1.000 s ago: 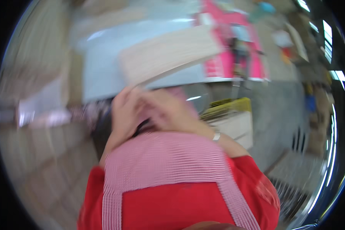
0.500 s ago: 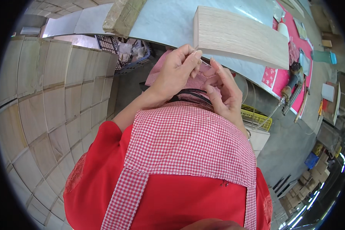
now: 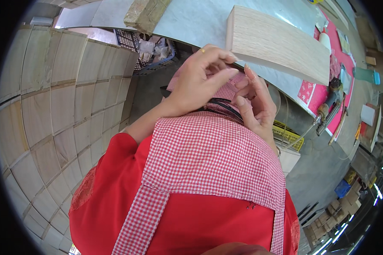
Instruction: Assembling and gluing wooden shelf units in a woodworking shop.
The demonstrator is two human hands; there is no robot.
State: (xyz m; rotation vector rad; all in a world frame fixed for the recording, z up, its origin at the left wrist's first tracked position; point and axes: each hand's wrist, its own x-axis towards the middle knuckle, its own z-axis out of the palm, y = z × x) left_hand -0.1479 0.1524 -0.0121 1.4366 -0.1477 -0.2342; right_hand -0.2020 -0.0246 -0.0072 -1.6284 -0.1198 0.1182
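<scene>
In front of my apron, over the table's near edge, both my hands are raised close together. My left hand (image 3: 200, 80) has its thumb and index finger apart, with nothing visible between them; a ring is on one finger. Facing it, my right hand (image 3: 259, 104) has the index finger pointing up and the other fingers loosely bent, the thumb apart. Its index fingertip looks whitish. Just beyond the hands, a pale wood-grain block (image 3: 281, 42) lies on the light blue-grey tabletop (image 3: 191, 25). Neither hand touches the block.
A brown block (image 3: 147, 15) lies at the far left of the table. Stacked wooden boxes (image 3: 42, 110) rise at my left. Under the table sits a basket of scraps (image 3: 157, 55). At right are a nail gun (image 3: 330, 100), a white bottle (image 3: 324, 40) and a yellow crate (image 3: 287, 135).
My left thumb and index finger, pinched together near the right fingertip before, have spread apart. The view has shifted slightly, so the table and block appear farther right.
</scene>
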